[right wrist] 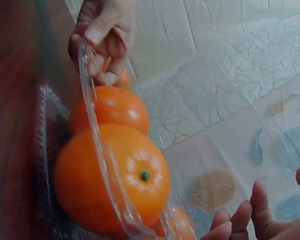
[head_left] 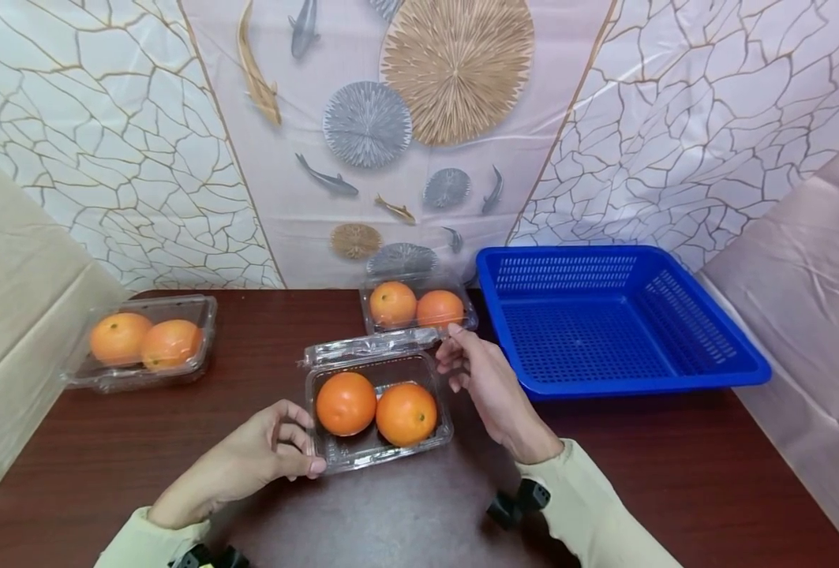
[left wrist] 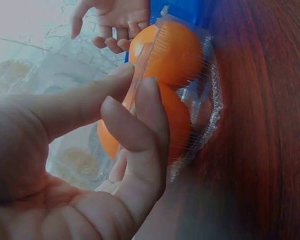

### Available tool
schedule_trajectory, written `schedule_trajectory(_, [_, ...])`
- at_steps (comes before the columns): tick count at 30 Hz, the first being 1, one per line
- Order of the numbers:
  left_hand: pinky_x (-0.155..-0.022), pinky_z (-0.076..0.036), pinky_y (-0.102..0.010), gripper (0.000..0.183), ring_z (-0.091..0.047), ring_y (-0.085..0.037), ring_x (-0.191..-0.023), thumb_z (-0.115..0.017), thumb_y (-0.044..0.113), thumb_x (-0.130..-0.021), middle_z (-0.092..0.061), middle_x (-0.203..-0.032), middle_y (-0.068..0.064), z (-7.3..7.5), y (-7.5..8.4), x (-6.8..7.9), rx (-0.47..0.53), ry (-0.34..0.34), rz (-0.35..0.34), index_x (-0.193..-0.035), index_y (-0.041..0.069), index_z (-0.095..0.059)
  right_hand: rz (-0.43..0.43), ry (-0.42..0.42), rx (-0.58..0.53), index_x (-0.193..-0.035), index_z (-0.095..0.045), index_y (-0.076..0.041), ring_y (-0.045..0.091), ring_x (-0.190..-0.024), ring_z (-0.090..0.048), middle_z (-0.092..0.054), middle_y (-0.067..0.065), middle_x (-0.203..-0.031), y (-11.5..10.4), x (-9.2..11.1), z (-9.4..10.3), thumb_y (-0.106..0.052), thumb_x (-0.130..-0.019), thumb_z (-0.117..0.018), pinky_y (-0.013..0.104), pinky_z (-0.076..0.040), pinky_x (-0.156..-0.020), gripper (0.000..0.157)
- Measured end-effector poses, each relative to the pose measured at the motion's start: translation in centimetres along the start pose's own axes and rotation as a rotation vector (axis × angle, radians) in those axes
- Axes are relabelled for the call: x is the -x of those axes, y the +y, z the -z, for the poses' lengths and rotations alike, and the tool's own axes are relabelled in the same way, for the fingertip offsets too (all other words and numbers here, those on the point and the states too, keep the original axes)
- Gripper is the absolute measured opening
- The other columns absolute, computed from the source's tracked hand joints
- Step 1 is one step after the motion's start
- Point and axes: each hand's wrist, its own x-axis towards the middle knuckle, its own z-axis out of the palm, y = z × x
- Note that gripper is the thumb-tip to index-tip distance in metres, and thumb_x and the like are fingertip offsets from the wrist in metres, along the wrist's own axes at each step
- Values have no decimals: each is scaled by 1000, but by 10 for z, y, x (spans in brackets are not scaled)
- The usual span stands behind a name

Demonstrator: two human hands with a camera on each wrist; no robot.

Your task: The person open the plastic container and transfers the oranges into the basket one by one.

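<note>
A clear plastic clamshell box with two oranges inside stands in front of me, its lid raised at the far side. My left hand pinches the box's left rim between thumb and fingers, as the left wrist view also shows. At the right end of the lid is my right hand, its fingers loosely bent and the thumb apart from them. Its fingertips are at the lid's corner; whether they touch it is hard to tell. In the right wrist view, one orange shows a green stem end.
Another clear box with two oranges stands just behind the raised lid. A third box with two oranges is at the far left. The blue plastic basket stands at the back right, by the patterned cloth wall.
</note>
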Motion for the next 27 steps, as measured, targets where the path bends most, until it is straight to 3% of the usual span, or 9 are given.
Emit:
schedule_trajectory(7, [-63, -56, -24, 58, -62, -13, -70, -81, 8, -86, -62, -86, -4, 1, 0, 0, 6, -7, 1, -124, -7, -39, 26, -85, -74, -95, -62, -8, 17, -85, -63, -64, 1, -90, -8, -1, 12, -27, -108, -41, 21, -45, -64, 32])
schedule_trajectory(10, [-65, -57, -24, 59, -63, -14, -72, -80, 8, -86, -63, -87, -4, 1, 0, 0, 12, -18, 4, -126, -9, -39, 58, -143, -13, -98, -62, -4, 18, -90, -66, -66, 3, -96, -14, -3, 17, -20, -107, -42, 22, -49, -67, 28])
schedule_trajectory(15, [-69, -57, -23, 61, -64, -14, -76, -81, 8, -86, -64, -88, -4, 1, 0, -1, 14, -19, 16, -127, -10, -41, 154, -218, 270, -105, -64, 1, 17, -92, -67, -69, 6, -103, -27, -6, 22, -18, -105, -54, 24, -54, -74, 22])
schedule_trajectory(19, [-73, -61, -27, 60, -69, -15, -80, -79, 9, -88, -65, -87, -5, 2, -1, -1, 23, -24, 5, -129, -12, -41, 274, -314, 495, -110, -67, -8, 17, -93, -67, -71, 6, -106, -32, -6, 23, -20, -100, -66, 27, -57, -78, 16])
schedule_trajectory(23, [-76, -65, -31, 60, -72, -16, -81, -76, 10, -91, -66, -89, -7, 4, -1, -1, 44, -22, -6, -132, -14, -39, 412, -410, 685, -117, -65, -20, 18, -101, -65, -67, -2, -115, -31, -5, 21, -28, -94, -76, 34, -59, -84, 27])
schedule_trajectory(27, [-79, -65, -32, 60, -71, -17, -82, -73, 8, -93, -65, -92, -8, 6, -1, -2, 82, -18, -2, -134, -15, -37, 509, -496, 886, -127, -61, -24, 15, -113, -60, -61, -9, -126, -24, -5, 18, -40, -89, -80, 38, -55, -99, 46])
